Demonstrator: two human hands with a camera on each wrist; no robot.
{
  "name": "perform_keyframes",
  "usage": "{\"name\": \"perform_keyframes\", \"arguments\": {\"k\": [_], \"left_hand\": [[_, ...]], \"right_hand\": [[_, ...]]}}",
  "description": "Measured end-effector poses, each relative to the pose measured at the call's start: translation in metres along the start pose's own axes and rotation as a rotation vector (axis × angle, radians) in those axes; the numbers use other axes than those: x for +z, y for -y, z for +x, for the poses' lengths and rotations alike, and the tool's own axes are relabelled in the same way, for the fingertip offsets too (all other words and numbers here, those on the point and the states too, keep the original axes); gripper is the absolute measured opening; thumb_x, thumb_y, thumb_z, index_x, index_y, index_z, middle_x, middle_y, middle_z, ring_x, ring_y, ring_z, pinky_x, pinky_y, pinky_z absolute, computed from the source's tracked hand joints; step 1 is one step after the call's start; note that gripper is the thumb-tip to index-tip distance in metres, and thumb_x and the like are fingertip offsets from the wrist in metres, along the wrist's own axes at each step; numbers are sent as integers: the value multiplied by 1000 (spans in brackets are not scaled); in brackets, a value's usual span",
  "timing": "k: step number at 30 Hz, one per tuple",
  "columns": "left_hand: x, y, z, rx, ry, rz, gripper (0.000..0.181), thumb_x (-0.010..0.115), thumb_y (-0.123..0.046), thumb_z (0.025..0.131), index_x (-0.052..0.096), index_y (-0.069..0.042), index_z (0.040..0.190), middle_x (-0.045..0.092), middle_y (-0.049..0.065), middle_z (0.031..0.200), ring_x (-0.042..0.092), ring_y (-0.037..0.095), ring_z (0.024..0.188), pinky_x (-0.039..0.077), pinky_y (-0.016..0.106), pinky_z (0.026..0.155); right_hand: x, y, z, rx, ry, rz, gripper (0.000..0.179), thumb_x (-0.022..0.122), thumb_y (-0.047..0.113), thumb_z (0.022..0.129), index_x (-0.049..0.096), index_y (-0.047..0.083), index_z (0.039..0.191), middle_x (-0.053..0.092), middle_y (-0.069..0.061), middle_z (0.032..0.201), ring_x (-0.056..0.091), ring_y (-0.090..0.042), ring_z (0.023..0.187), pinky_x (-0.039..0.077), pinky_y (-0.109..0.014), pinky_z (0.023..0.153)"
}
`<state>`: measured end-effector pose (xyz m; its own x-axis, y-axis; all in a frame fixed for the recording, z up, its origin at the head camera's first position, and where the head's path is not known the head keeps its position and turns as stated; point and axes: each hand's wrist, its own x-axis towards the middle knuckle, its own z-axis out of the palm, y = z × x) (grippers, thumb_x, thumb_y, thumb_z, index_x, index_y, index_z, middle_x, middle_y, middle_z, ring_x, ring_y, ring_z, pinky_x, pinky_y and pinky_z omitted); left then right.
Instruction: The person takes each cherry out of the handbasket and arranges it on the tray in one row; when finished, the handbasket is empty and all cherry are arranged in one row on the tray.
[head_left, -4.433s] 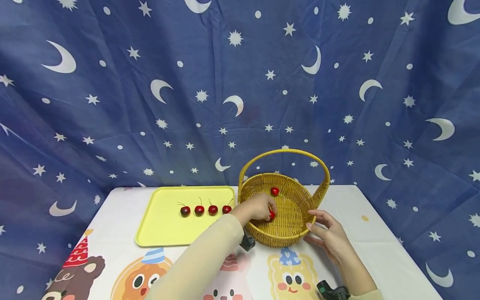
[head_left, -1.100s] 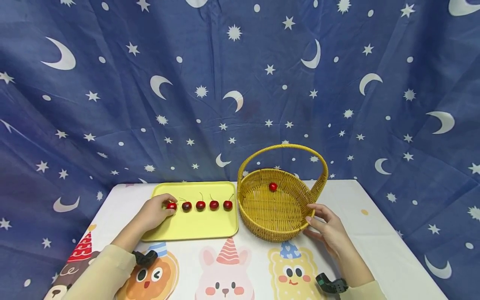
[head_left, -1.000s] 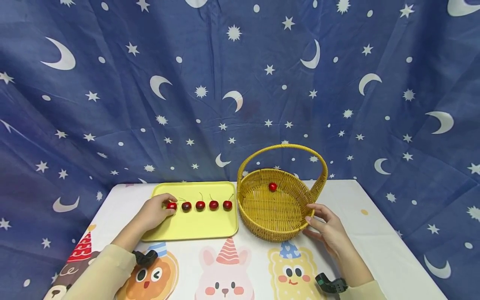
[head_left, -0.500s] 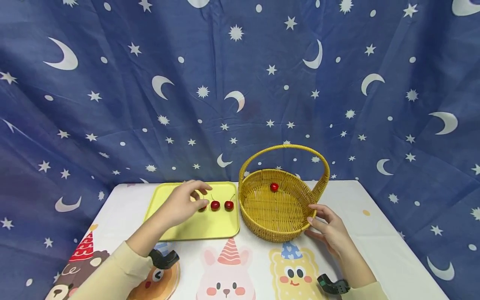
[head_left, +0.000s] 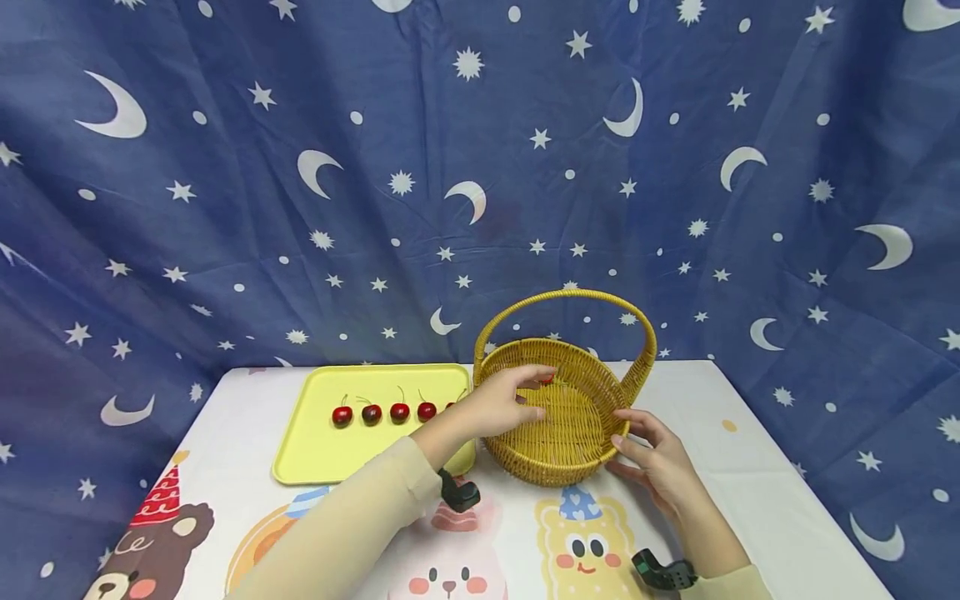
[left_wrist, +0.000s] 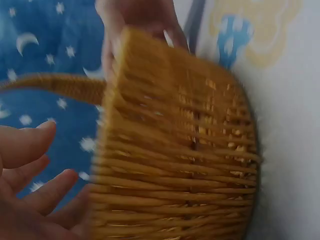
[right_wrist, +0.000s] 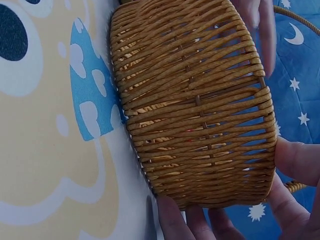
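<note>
My left hand (head_left: 498,404) reaches over the near-left rim of a woven basket (head_left: 555,471), thumb and fingers apart with nothing between them. Just past its fingertips, partly covered by them, is a red cherry (head_left: 550,379) inside the basket. In the left wrist view the fingers (left_wrist: 52,192) spread beside the blurred wicker wall. My right hand (head_left: 663,462) holds the basket's right rim, thumb (right_wrist: 300,159) over the edge and the other fingers along the outer wall. Several stemmed cherries (head_left: 400,413) lie in a row on a yellow tray (head_left: 375,462); the rightmost is partly hidden by the left wrist.
The basket's tall arched handle (head_left: 567,293) rises over its opening. Tray and basket stand side by side on a white cloth (head_left: 750,500) printed with cartoon animals. Right behind the table hangs a blue curtain (head_left: 480,250) with moons and stars.
My left hand carried a cherry from the basket to the row's left end, let it go there, and came back right over the basket. My right hand keeps its hold on the rim.
</note>
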<state>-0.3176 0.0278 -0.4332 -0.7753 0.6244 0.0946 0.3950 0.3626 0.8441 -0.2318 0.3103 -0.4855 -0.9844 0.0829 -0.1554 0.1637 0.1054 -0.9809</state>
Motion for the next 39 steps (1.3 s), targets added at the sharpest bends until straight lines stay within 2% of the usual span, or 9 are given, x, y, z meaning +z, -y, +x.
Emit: {"name": "perform_keyframes", "arguments": {"k": [6,10,13,18,22,25,30,33,39], "left_hand": [[7,21,42,-109,-24,10,67,74,-5,98,52,-15,160,55,10,162,54,39,148,47,51,120],[12,27,59,-161,-17,8,68,73,-2,96,54,-19,159,56,9,161,56,35,144,53,42,105],[17,30,66,-176,1,30,70,70,3,95,54,-18,159,54,9,162,53,32,148,52,40,107],[23,35,71,-209,63,136,74,66,5,93,52,-20,161,38,7,174,36,30,162,36,47,130],[27,38,70,-220,79,209,72,70,3,90,58,-22,157,47,7,168,45,24,153,41,40,124],[31,37,70,-186,81,245,71,73,4,87,62,-22,152,54,8,161,51,23,145,45,37,119],[40,30,70,-118,188,335,72,73,0,91,57,-26,157,47,5,168,40,24,158,35,39,130],[44,26,71,-113,229,394,70,74,-4,92,58,-26,156,47,3,168,39,23,160,33,38,132],[48,21,73,-127,198,383,72,73,-3,93,54,-26,158,46,6,166,51,23,148,44,38,124]], "right_hand": [[0,-1,2,6,8,-14,53,66,8,105,46,3,154,39,-24,157,65,-28,125,61,-52,101],[-1,1,3,10,5,2,52,66,7,105,47,4,154,39,-24,157,65,-27,125,62,-52,100],[-2,1,3,10,0,13,51,66,6,104,48,4,153,39,-25,156,67,-25,122,62,-51,100],[-2,2,3,11,0,8,52,65,6,105,48,5,154,39,-25,156,69,-24,120,63,-49,99],[-1,1,3,17,1,17,52,65,6,105,48,4,153,40,-25,156,69,-23,120,63,-49,99],[-1,0,3,19,0,32,51,67,6,104,49,4,152,40,-25,154,69,-22,118,63,-49,99],[-3,0,2,14,1,37,52,68,7,104,49,4,152,39,-25,153,70,-22,116,62,-49,99],[-3,0,3,13,7,37,52,68,8,104,48,4,152,39,-25,154,70,-22,117,62,-49,99],[-1,0,3,18,8,44,50,67,7,104,49,5,151,40,-25,154,69,-23,118,63,-49,99]]}}
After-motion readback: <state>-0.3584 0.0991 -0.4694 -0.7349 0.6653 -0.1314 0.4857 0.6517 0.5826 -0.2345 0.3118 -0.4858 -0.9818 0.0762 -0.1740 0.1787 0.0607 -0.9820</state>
